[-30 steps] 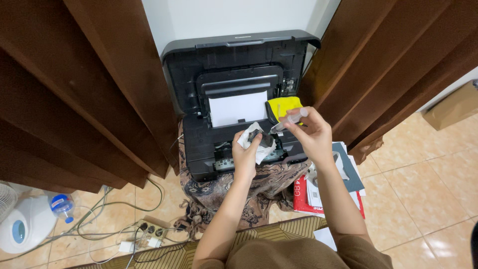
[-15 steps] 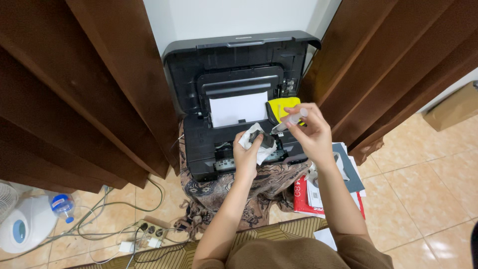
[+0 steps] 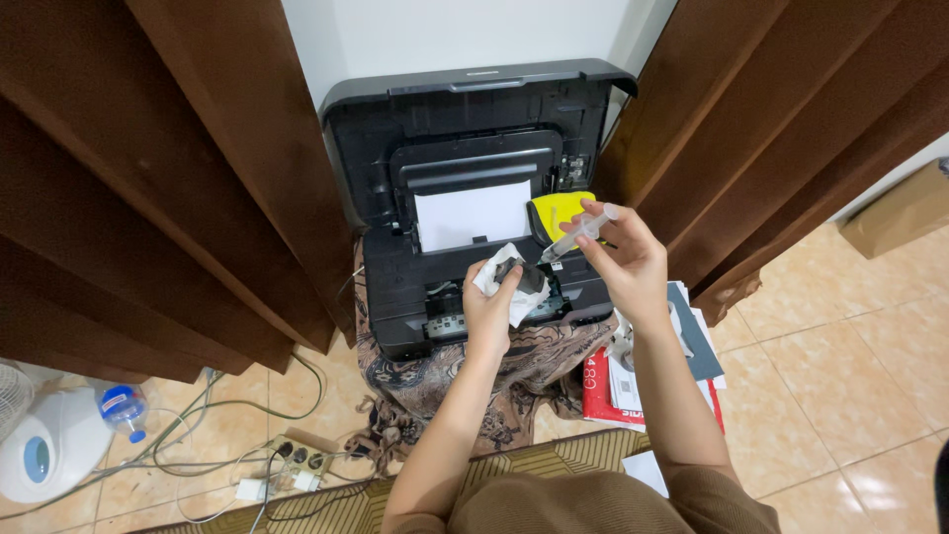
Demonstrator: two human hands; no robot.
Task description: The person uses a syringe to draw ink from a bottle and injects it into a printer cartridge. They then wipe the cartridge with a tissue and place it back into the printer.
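Black cartridge [image 3: 521,273] wrapped in white tissue [image 3: 491,274]

- Printer [image 3: 465,129]: black plastic, mostly matt, with a slight sheen on the lid rim.
- Syringe [image 3: 578,233]: clear, smooth plastic.
- Ink cartridge [image 3: 521,273]: black plastic, held in crumpled white tissue [image 3: 487,272].
- Paper sheet [image 3: 473,216]: white, matt.
- Patterned cloth [image 3: 534,361]: soft, woven.
- Floor tiles [image 3: 840,356]: glossy.

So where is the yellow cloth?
The yellow cloth lies on the open printer, right of the white paper, just behind the right hand holding the syringe.
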